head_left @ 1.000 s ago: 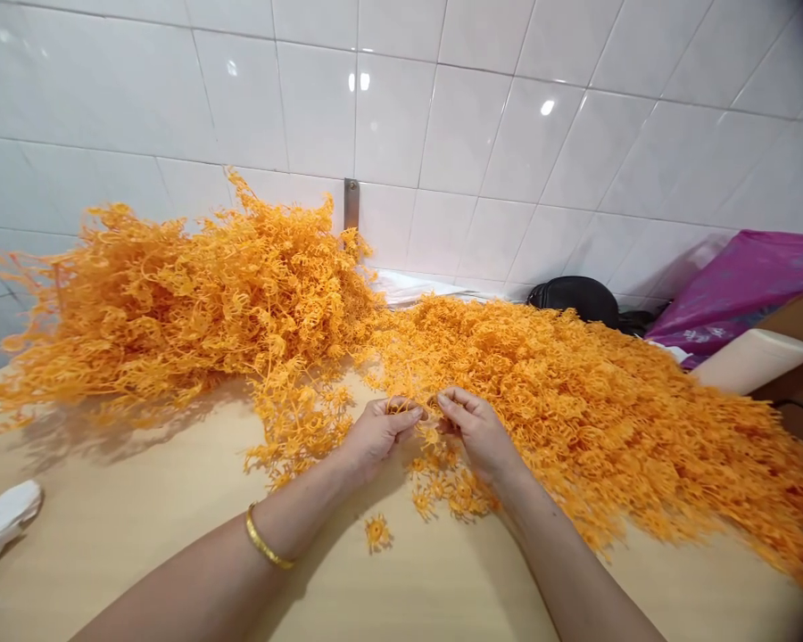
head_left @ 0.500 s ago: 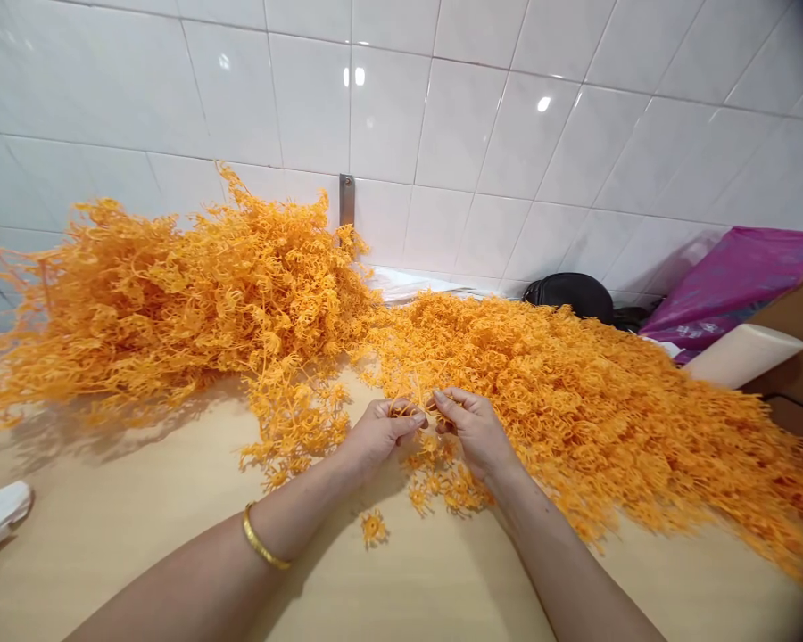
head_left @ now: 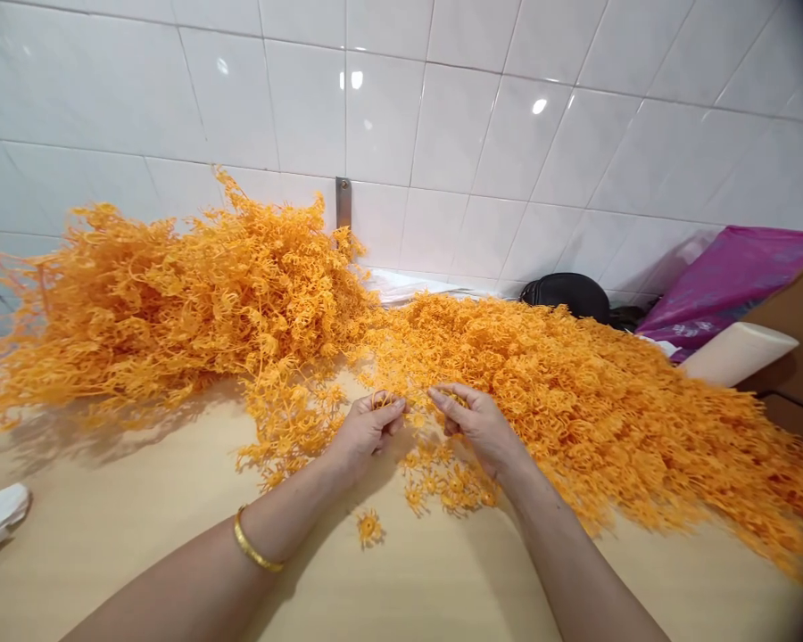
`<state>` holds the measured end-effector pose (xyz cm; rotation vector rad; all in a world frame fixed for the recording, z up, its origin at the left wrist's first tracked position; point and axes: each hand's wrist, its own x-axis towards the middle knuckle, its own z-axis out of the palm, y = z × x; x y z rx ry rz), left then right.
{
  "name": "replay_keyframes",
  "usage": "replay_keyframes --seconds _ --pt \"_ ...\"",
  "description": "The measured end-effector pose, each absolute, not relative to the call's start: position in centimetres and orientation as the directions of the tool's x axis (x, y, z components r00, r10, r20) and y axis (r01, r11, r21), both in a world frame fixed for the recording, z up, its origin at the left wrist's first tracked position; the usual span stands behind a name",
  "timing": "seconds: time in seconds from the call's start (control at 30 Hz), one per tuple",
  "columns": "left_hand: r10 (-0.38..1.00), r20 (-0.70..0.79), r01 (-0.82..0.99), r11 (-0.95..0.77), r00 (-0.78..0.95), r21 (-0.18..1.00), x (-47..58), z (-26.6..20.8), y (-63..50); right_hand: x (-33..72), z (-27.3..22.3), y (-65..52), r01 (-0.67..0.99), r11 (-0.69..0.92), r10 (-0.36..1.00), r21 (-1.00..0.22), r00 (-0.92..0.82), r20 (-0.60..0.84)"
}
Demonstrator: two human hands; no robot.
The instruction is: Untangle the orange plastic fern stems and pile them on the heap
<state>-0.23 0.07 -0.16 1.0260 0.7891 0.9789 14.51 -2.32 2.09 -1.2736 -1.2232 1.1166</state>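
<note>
My left hand [head_left: 368, 430] is closed in a pinch on a thin orange plastic flower piece, which shows at the fingertips. Just to its right, my right hand [head_left: 478, 423] also pinches an orange plastic flower piece between thumb and fingers. A small gap parts the two hands. Under and beside them lie several loose orange flower pieces [head_left: 451, 481]. One single orange flower piece [head_left: 370, 529] sits apart on the table nearer to me. The finest parts at my fingertips are too small to make out.
A tall heap of branching orange plastic sprays [head_left: 194, 303] stands at the left; a wide, lower pile of orange flower pieces [head_left: 608, 401] spreads right over the pale table [head_left: 401, 588]. Behind are a black case [head_left: 567, 292], a purple bag [head_left: 716, 276] and a pale roll [head_left: 740, 354].
My hands have moved slightly apart, mainly my left hand going left and a little down. Both stay pinched. The piles look unchanged.
</note>
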Motion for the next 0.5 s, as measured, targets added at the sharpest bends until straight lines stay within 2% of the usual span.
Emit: replay_keyframes --seconds 0.07,0.13,0.27,0.4,0.5 --pt "0.923 -0.085 -0.293 0.205 0.376 0.934 -0.3 0.0 0.0 14.2 1.8 -2.4 0.129 0.016 1.000 -0.991 -0.002 0.016" --pt "0.912 -0.094 -0.285 0.222 0.400 0.933 -0.2 0.2 -0.2 13.9 1.4 -2.3 0.151 0.079 0.997 -0.985 0.014 0.081" --pt "0.886 -0.102 -0.257 0.238 0.452 0.937 0.4 0.5 -0.5 12.8 0.9 -2.0 0.132 0.218 0.940 -0.967 0.237 0.245" --pt "0.872 -0.072 -0.301 0.243 0.484 0.922 0.6 0.1 -0.4 12.8 1.0 -1.5 0.019 0.207 0.901 -0.978 0.386 0.198" --pt "0.876 -0.075 -0.323 0.254 0.477 0.912 0.4 -0.3 -0.3 14.4 1.6 -1.1 -0.143 0.233 0.802 -0.962 0.588 0.107"
